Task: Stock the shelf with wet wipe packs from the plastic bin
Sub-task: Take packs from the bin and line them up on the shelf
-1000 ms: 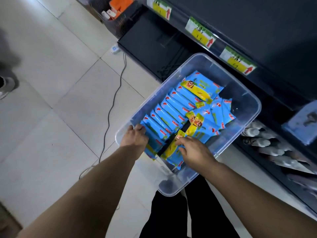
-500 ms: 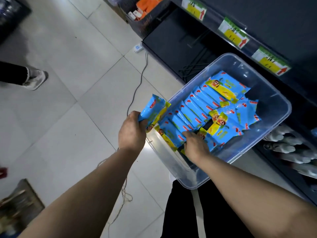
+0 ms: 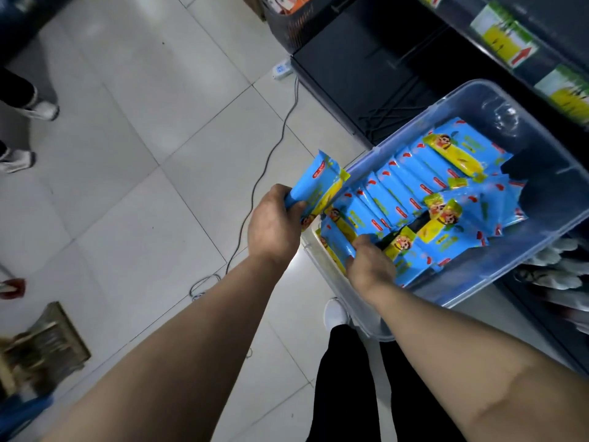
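A clear plastic bin (image 3: 541,250) sits on the floor against the dark shelf unit (image 3: 526,14), filled with several blue and yellow wet wipe packs (image 3: 414,186) standing in a row. My left hand (image 3: 275,226) grips one wet wipe pack (image 3: 318,183), lifted just outside the bin's left rim. Inside the bin's near end, my right hand (image 3: 369,266) has its fingers curled round another pack (image 3: 338,237).
A grey cable (image 3: 271,151) runs across the tiled floor to a white power strip (image 3: 282,68). Another person's shoes (image 3: 41,110) stand at the far left. A dark basket (image 3: 296,17) sits at the top. White items (image 3: 554,269) lie on the low shelf to the right.
My left hand has lifted a pack out of the bin's near-left corner to just beyond the rim. My right hand has closed on a pack in the bin's near end.
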A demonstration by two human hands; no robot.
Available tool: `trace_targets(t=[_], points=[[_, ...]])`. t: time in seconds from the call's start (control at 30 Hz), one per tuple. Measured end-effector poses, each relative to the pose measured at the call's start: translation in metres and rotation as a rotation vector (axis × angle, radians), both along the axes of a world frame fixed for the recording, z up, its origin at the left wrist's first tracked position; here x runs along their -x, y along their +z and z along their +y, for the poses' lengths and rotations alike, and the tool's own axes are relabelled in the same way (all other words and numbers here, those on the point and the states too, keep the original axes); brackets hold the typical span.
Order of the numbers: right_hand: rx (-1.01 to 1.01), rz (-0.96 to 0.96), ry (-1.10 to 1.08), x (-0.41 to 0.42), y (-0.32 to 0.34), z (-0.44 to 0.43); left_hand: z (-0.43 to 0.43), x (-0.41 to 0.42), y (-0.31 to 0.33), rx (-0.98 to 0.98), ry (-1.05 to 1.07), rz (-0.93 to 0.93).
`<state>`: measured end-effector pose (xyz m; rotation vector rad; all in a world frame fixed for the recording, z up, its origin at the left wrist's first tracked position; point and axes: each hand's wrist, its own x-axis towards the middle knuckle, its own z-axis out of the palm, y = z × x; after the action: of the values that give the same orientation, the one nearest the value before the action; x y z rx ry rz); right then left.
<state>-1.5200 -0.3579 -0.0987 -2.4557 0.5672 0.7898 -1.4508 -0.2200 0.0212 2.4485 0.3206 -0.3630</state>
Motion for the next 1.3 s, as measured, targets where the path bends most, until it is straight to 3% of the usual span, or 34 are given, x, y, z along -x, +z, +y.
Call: trace_targets(t=[0.3, 0.57, 0.87, 1.0, 1.3], points=[[0.018, -0.261, -0.127, 0.038, 0.082, -0.066, -0.014, 0.000, 0.056, -0.050, -0.141, 0.036], [0.063, -0.653, -0.387, 0.098, 0.168, -0.118, -0.068, 0.004, 0.120, -0.005, -0.430, -0.080], [0.226, -0.967, -0.738, 0.199, 0.266, -0.196, -0.184, 0.049, 0.186, 0.215, -0.725, -0.209], [0.290, -1.016, -0.862, 0.245, 0.308, -0.235, -0.242, 0.088, 0.221, 0.345, -0.810, -0.304], [0.433, -1.185, -0.932, 0.363, 0.386, -0.324, -0.361, 0.195, 0.298, 0.539, -0.917, -0.516]])
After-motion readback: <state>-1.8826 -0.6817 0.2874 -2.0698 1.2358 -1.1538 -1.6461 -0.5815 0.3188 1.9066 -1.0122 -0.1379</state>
